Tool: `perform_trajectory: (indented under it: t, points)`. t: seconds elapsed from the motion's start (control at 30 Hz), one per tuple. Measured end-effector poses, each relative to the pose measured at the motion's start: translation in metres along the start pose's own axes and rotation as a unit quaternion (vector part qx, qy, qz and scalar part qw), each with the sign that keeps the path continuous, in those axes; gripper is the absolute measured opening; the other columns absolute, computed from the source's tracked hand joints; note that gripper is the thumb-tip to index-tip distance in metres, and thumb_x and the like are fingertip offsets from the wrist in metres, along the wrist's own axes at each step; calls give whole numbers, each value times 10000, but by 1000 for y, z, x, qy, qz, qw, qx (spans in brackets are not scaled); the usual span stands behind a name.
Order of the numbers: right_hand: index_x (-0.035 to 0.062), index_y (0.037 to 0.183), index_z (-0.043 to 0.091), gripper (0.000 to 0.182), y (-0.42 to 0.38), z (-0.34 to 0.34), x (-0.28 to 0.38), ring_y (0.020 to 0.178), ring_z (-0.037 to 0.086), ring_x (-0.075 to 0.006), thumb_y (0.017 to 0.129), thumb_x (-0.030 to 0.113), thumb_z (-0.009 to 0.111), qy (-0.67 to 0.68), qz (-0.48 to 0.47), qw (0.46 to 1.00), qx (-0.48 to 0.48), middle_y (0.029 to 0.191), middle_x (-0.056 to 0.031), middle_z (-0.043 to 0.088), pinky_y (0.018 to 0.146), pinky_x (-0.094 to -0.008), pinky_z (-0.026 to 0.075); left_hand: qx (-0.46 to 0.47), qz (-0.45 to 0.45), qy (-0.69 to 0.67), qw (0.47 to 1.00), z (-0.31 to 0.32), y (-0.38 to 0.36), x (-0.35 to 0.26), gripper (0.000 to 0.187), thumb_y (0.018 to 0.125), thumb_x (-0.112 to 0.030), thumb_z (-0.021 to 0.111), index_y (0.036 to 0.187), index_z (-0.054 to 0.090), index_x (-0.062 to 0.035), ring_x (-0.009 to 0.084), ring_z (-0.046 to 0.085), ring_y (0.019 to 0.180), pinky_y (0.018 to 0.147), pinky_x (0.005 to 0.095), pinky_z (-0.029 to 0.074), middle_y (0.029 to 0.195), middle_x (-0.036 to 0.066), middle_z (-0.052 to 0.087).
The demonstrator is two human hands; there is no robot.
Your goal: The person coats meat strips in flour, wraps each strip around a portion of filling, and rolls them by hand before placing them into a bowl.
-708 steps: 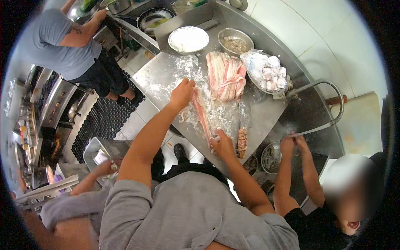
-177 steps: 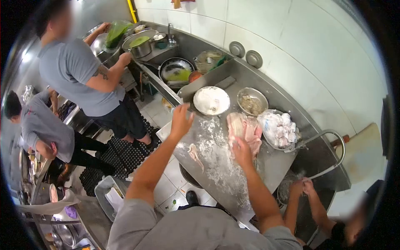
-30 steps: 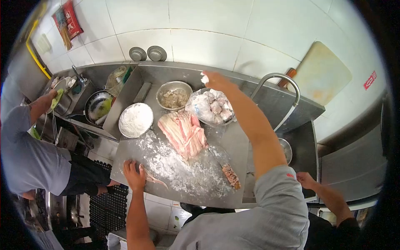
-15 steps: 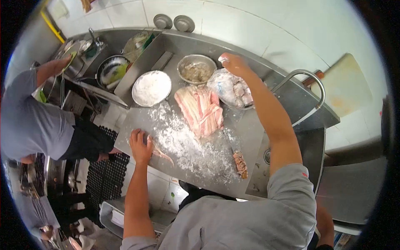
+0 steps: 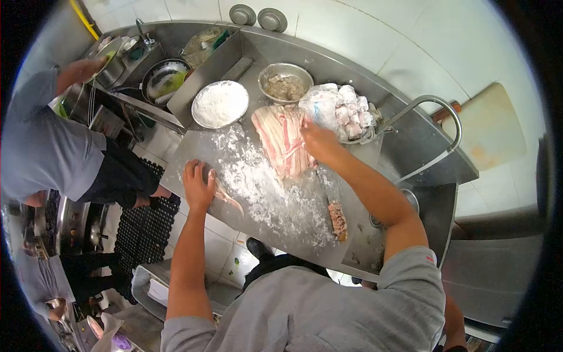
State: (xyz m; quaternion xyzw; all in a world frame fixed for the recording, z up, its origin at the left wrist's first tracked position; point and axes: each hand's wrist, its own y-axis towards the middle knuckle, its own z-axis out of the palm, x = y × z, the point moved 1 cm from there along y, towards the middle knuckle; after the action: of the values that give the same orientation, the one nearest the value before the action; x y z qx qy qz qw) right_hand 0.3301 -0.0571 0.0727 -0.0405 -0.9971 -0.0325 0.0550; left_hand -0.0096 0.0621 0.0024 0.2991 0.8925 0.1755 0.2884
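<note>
A stack of raw pork belly strips (image 5: 281, 141) lies on the steel counter. At its upper right edge my right hand (image 5: 319, 142) has its fingers drawn together on a pork belly strip, the fingertips partly hidden. My left hand (image 5: 199, 185) rests on the counter's left side with fingers apart, beside a thin curved scrap of meat (image 5: 227, 196). White flour (image 5: 258, 199) is scattered between the hands. A knife (image 5: 337, 218) with a caked handle lies right of the flour, its blade toward the stack. Floured meat pieces (image 5: 355, 114) sit in a plastic bag behind my right hand.
A bowl of flour (image 5: 220, 104) and a metal bowl of wet, brownish food (image 5: 286, 85) stand behind the stack. A curved faucet (image 5: 431, 100) rises over the sink at right. Another person (image 5: 58, 141) works at left near a pan (image 5: 166, 82).
My right hand has come down from above the bag of floured pieces to the pork stack's edge. My left hand stays on the counter. The camera view has shifted slightly.
</note>
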Motion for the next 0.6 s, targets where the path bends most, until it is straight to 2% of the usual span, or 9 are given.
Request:
perform_trajectory:
  t: [0.03,0.13,0.23,0.33,0.4,0.43,0.5,0.6]
  points:
    - [49,1021,579,252,-4,-1,2,829,596,-348,788,134,537,-26,55,998,10,986,-180,560,689,-441,496,-2,1,1,1000,0,0,0,309,786,-225,627,1015,565,-27,364,428,1136,962,458,337,1179,164,486]
    - [52,988,581,216,-11,5,2,787,604,-335,800,132,513,-60,41,997,-36,955,-155,566,634,-453,493,-10,6,4,1000,0,-1,1,307,788,-226,624,1013,568,-25,365,426,1137,960,460,337,1178,168,486]
    - [60,951,598,206,-7,14,-5,785,601,-343,755,104,550,3,4,991,-131,882,-144,568,690,-454,490,-19,14,0,1000,1,-2,3,302,789,-223,622,1010,572,-24,374,423,1140,960,463,336,1174,169,489]
    - [70,1002,581,227,-9,-5,-3,834,591,-348,787,127,536,45,-43,987,-150,911,-160,586,736,-436,475,-34,10,-2,999,3,-3,8,284,787,-200,622,1010,577,-30,381,420,1144,962,470,333,1170,168,494]
    - [63,1022,575,231,-7,-26,2,880,586,-343,813,134,507,220,53,972,-64,938,-171,600,756,-421,462,-62,2,8,998,7,1,4,265,779,-166,625,1007,581,-36,385,419,1148,965,474,331,1168,169,497]
    - [59,1032,571,234,-6,-32,3,902,583,-341,825,137,493,305,101,947,-21,951,-177,607,766,-414,455,-75,26,-28,996,1,12,-13,266,769,-137,629,1012,580,-39,382,420,1149,966,476,329,1167,170,498]
    - [48,1056,560,249,-7,-31,-5,910,591,-309,843,137,468,321,99,941,-34,952,-173,616,759,-390,452,-94,69,-101,988,-7,29,-58,282,748,-79,637,1022,577,-46,378,421,1151,969,481,326,1166,174,501]
    - [45,1086,552,270,-11,-36,-9,872,593,-256,847,138,469,372,104,920,-64,918,-159,614,756,-359,446,-53,122,-209,969,-7,48,-119,354,701,0,645,1043,564,-42,376,449,1119,952,461,354,1146,177,514]
